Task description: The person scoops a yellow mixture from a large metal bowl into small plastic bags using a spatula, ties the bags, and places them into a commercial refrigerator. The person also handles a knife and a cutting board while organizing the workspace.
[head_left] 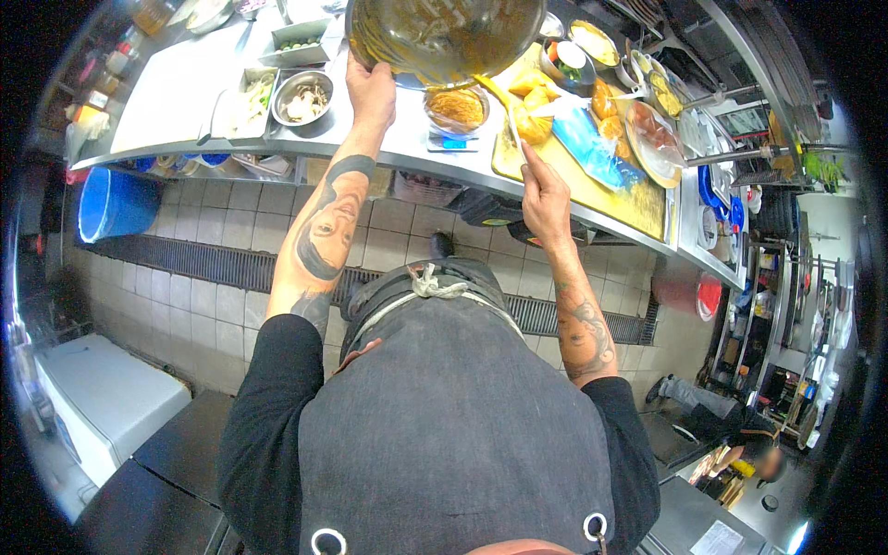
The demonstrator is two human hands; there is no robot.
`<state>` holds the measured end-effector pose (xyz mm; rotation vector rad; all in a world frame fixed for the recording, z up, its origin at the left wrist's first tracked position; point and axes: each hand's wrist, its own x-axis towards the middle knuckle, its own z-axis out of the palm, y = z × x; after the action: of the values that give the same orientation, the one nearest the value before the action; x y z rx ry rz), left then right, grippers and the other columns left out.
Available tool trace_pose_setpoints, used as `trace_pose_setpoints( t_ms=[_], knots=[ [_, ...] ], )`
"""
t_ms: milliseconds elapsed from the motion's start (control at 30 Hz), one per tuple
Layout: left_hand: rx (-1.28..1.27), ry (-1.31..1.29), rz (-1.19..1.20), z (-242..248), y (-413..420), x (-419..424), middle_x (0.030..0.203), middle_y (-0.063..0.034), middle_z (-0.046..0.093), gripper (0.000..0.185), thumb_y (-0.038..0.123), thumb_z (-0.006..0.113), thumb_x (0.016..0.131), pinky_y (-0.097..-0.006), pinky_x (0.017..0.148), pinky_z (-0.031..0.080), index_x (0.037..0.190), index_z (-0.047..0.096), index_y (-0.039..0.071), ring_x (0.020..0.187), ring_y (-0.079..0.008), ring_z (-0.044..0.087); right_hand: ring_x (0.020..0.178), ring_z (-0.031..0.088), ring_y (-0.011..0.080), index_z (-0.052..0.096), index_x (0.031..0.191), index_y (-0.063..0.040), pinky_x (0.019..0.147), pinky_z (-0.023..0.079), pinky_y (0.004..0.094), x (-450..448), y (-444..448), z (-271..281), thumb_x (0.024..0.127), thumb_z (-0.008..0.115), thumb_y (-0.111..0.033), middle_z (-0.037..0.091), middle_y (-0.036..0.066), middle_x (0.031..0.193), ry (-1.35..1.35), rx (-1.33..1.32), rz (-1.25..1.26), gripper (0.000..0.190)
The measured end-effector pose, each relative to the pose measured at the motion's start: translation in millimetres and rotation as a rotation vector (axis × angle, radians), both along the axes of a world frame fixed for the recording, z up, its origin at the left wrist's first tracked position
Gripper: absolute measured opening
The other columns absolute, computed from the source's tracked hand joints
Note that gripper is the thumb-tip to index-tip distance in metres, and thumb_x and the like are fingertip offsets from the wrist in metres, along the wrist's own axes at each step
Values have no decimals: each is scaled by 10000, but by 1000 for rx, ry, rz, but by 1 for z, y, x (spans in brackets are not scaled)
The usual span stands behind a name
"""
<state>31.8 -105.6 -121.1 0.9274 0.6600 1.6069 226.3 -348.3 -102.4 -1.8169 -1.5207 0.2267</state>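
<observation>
My left hand point(371, 97) grips the rim of a large metal bowl point(444, 41), tilted over the counter and smeared inside with orange-brown sauce. In my right hand point(544, 184) is the pale handle of a yellow spatula point(501, 96), whose head touches or nearly touches the bowl's lower rim. Below the bowl, a bag-lined container point(456, 111) full of thick orange sauce stands on a digital kitchen scale point(452, 144) with a lit blue display. Tied plastic bags of orange sauce point(533, 125) lie just right of the spatula, on a yellow cutting board point(590, 187).
Left on the counter are a metal bowl of sliced mushrooms point(303, 98) and a metal tray of cut vegetables point(255, 100). A blue plastic bag point(590, 149) and a plate point(653, 142) lie to the right. A blue bin point(118, 205) stands below. Another person point(735, 423) is at the lower right.
</observation>
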Motion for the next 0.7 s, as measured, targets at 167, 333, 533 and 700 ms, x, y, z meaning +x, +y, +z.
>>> trace_pose_setpoints(
  t_ms=[167, 333, 533, 700],
  knots=[
    [-167, 12, 34, -4, 1, -3, 1197, -102, 629, 456, -152, 465, 846, -282, 856, 502, 1272, 510, 6, 1016, -169, 620, 1031, 671, 254, 585, 1384, -50, 907, 500, 346, -6, 7, -12, 998, 554, -81, 703, 200, 1148, 184, 85, -103, 388],
    [-128, -97, -10, -8, 4, -4, 1211, -117, 628, 444, -159, 462, 842, -328, 966, 473, 1257, 513, -10, 1086, -198, 616, 1091, 636, 168, 573, 1398, -37, 944, 483, 301, -5, 20, -18, 1013, 538, -91, 688, 166, 1250, 269, 118, -154, 391],
    [-93, -95, -36, -9, 6, -5, 1214, -117, 629, 437, -157, 461, 845, -333, 969, 476, 1254, 510, -14, 1083, -198, 617, 1111, 676, 307, 574, 1387, -42, 949, 502, 358, -23, 21, -25, 989, 552, -88, 681, 234, 1214, 295, 65, -131, 401],
    [-107, -47, 27, -7, 5, -3, 1206, -117, 633, 428, -152, 470, 851, -333, 956, 488, 1255, 501, -15, 1085, -200, 619, 1147, 664, 292, 580, 1380, -42, 977, 496, 360, -41, 8, -33, 995, 552, -104, 653, 248, 1265, 361, -53, -129, 391]
  ],
)
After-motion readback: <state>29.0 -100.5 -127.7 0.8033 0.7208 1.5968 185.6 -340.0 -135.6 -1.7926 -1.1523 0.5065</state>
